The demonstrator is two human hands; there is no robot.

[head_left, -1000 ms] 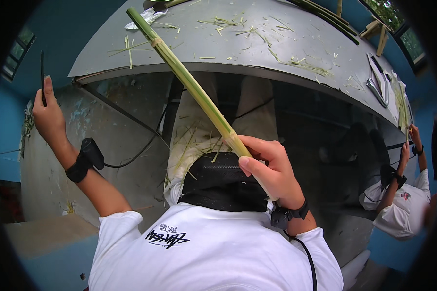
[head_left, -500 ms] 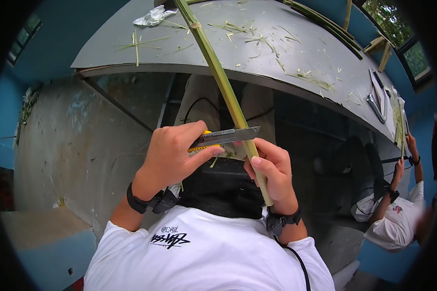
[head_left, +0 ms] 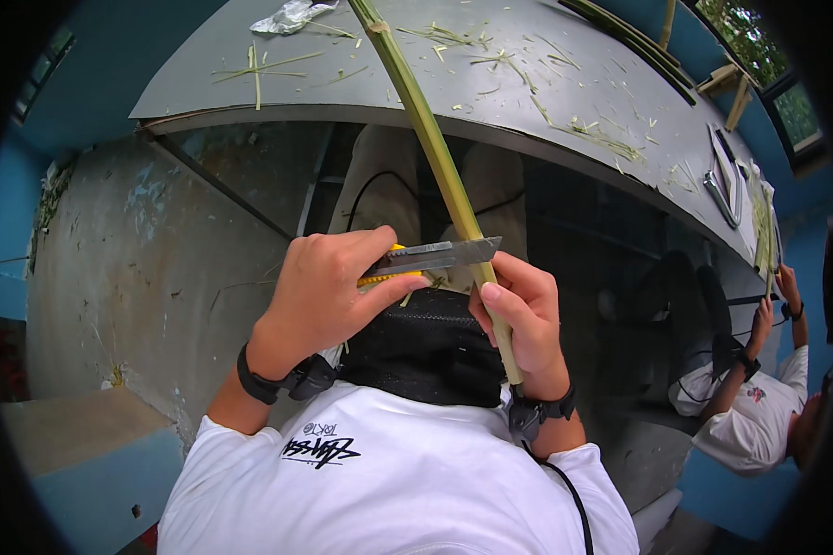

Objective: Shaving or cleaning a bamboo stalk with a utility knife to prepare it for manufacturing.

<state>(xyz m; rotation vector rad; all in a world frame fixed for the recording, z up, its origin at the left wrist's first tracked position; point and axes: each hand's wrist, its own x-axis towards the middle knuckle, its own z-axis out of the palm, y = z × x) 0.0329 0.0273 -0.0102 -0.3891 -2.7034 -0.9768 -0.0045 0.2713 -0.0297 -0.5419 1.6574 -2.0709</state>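
Note:
My left hand (head_left: 329, 282) is closed round the yellow handle of a utility knife (head_left: 440, 256). Its grey blade points right and lies across a long green bamboo strip (head_left: 435, 157). Around the strip's near end, just below the blade, my right hand (head_left: 523, 314) is closed, thumb on top. The strip slants from my lap up past the table edge and out of the top of the view. A joint ring shows near its upper part. Part of the knife handle is hidden by my left fingers.
Green shavings lie scattered over the grey table (head_left: 194, 79), with crumpled foil (head_left: 292, 17) at its far left. A metal-framed saw (head_left: 724, 180) and dark bamboo lengths (head_left: 629, 42) lie at the right. Another person (head_left: 759, 402) handles strips there. A low block (head_left: 83, 444) stands at lower left.
The bamboo strip and both hands have shifted only slightly in the view. The blade still crosses the strip at nearly the same place.

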